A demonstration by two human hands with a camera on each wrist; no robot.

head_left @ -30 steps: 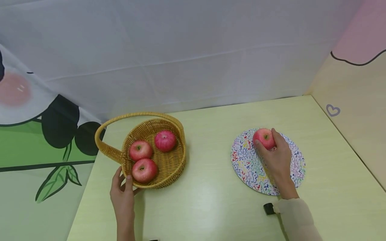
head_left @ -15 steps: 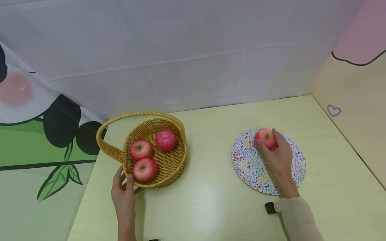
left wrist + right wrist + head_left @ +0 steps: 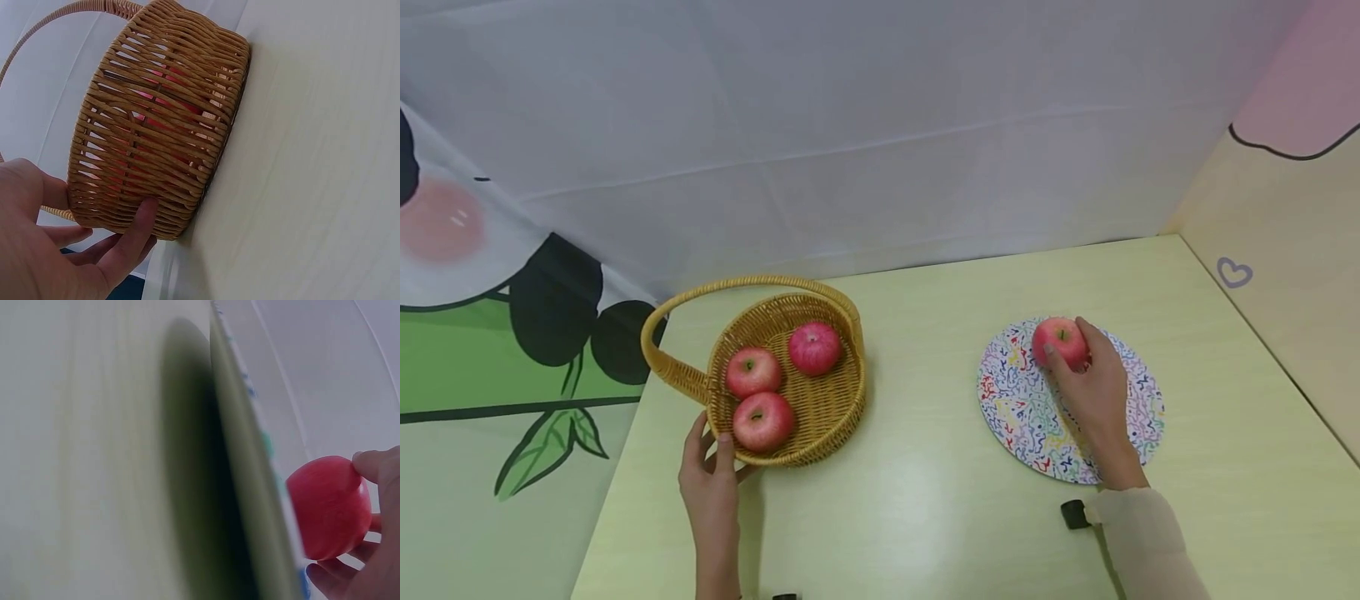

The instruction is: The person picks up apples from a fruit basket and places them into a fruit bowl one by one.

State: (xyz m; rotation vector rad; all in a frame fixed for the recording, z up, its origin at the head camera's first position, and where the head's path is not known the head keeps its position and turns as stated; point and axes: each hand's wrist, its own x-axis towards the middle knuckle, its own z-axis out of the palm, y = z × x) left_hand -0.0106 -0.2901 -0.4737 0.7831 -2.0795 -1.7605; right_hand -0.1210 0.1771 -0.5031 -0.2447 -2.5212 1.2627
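Observation:
At the left, a round wicker basket [image 3: 827,412] with a tall arched handle holds three apples: two [image 3: 753,372] [image 3: 763,422] show their stems and a deeper pink one [image 3: 815,348] lies with its stem end hidden. My left hand [image 3: 709,479] grips the basket's near-left side, and in the left wrist view one finger [image 3: 146,215] presses its woven wall. My right hand [image 3: 1097,392] holds another red apple [image 3: 1060,342] over a round board [image 3: 1011,400] covered in coloured squiggles. Thumb and fingers lie on either side of this apple [image 3: 331,506], close to the board's surface.
Both stand on a pale yellow-green table [image 3: 910,467]. A grey-white cloth [image 3: 880,167] hangs behind, with painted panels [image 3: 1285,333] at the sides. In the right wrist view the board's edge [image 3: 250,462] stands off the table with a dark shadow beneath. A small black piece [image 3: 1075,514] sits by my right sleeve.
The whole head view has shifted slightly to the right. Both hands, the basket and the held apple keep their places relative to one another.

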